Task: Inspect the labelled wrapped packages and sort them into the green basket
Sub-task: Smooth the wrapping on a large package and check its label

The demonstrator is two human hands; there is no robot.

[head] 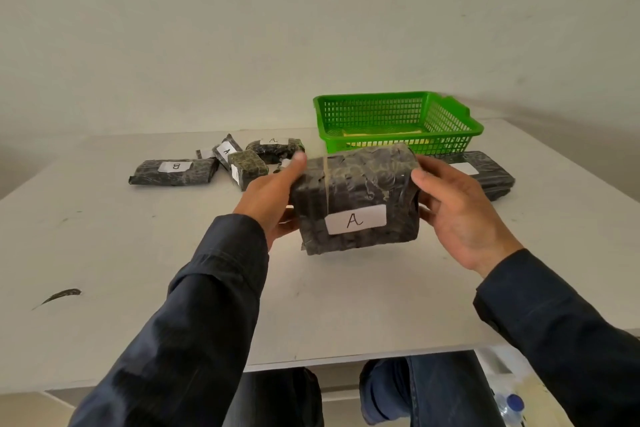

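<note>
Right now the person holds a large wrapped package (356, 198) up above the white table (104, 236), between both hands. The left hand (273, 198) grips its left end, thumb on the top edge and fingers hidden beneath. The right hand (460, 215) presses against the right end with its palm turned inward and its thumb on the upper corner. The package is wrapped in dark glossy plastic, with a strip of pale tape running over it. A white label (356, 219) with a handwritten "A" faces the camera on its near side.

Just behind the held package stands the green basket (453, 130), a shallow perforated tray near the table's far right; something yellow lies flat on its floor. To the right of the basket's near corner, a long dark package (485, 168) with a white label lies on the table, partly hidden by the right hand.

On the far left lies a package marked "B" (173, 172). Beside it sits a cluster of smaller packages: a tilted one marked "A" (227, 151), a squat one (247, 168) in front, and another marked "A" (275, 149) further back. A dark streak (60, 295) marks the table near its left front edge. Both sleeves are dark blue.
</note>
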